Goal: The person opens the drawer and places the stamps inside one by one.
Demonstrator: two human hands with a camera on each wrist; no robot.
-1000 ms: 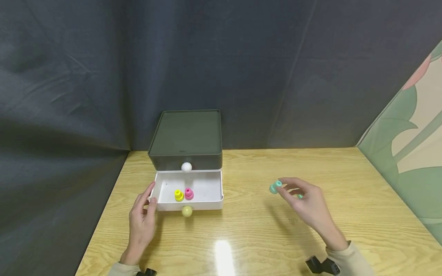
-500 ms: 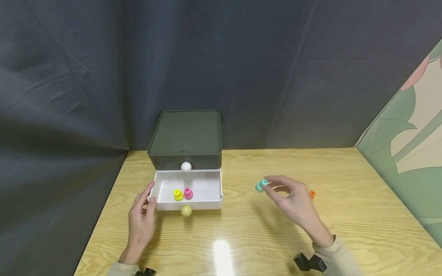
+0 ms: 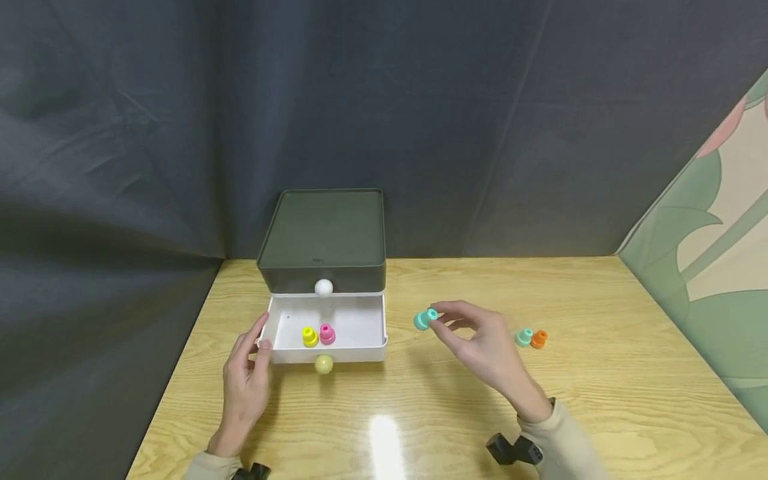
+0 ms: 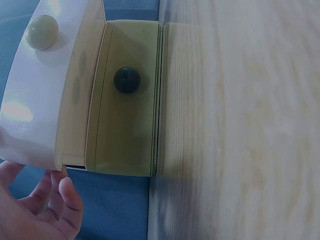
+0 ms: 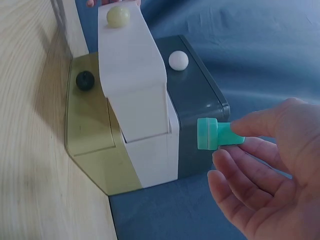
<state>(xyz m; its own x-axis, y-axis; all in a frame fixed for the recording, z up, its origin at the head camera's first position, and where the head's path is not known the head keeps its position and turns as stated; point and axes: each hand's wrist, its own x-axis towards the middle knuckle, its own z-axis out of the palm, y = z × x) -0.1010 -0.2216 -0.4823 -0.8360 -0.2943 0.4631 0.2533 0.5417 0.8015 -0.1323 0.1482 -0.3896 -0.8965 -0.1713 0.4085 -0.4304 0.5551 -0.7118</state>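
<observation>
A white drawer (image 3: 354, 325) stands pulled out of a small drawer unit (image 3: 327, 230), with a yellow stepped peg (image 3: 309, 337) and a pink stepped peg (image 3: 327, 335) inside. My left hand (image 3: 245, 377) grips the drawer's front left corner, its thumb near the front edge and its fingers along the side. To the right of the drawer, above the table, my right hand (image 3: 483, 340) pinches a teal stepped peg (image 5: 215, 133) by its narrow end between thumb and fingers. The wide end points left, away from the palm.
A second teal peg (image 3: 524, 337) and an orange peg (image 3: 539, 339) rest together on the wooden table (image 3: 624, 387) at the right. The unit's dark top drawer and olive bottom drawer (image 4: 125, 130) are closed. Dark cloth (image 3: 432, 133) hangs behind.
My right hand has moved left toward the drawer with the teal peg, uncovering the second teal peg and the orange peg. My left hand stays at the drawer corner.
</observation>
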